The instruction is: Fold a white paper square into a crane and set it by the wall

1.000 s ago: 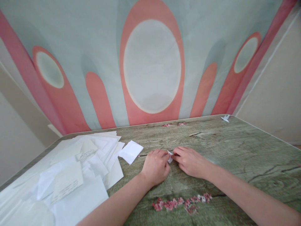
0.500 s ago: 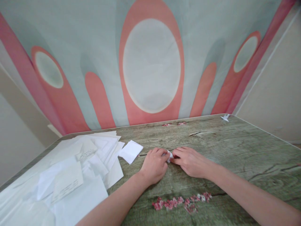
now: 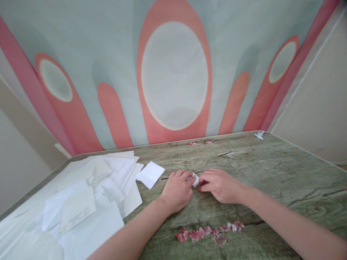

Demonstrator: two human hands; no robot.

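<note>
Between my two hands, on the wood-patterned table, is a small folded piece of white paper (image 3: 195,180). My left hand (image 3: 179,191) lies over its left side, thumb and fingers pressed on it, hiding part of it. At the paper's right edge, my right hand (image 3: 218,184) is closed in a pinch, thumb against the fingers. A square stack of white paper (image 3: 151,174) lies just left of my left hand. Far off at the back right corner stands a small folded paper crane (image 3: 259,135).
A large loose pile of white sheets (image 3: 103,213) spreads over the table's left side, some with printed lines. The table (image 3: 271,173) has pink flower prints (image 3: 208,233) near its front. Behind it hangs a grey-green backdrop (image 3: 173,76) with coral shapes.
My right hand has shifted very slightly at the paper's right edge, and a little more of the paper shows. My left hand stays nearly in place.
</note>
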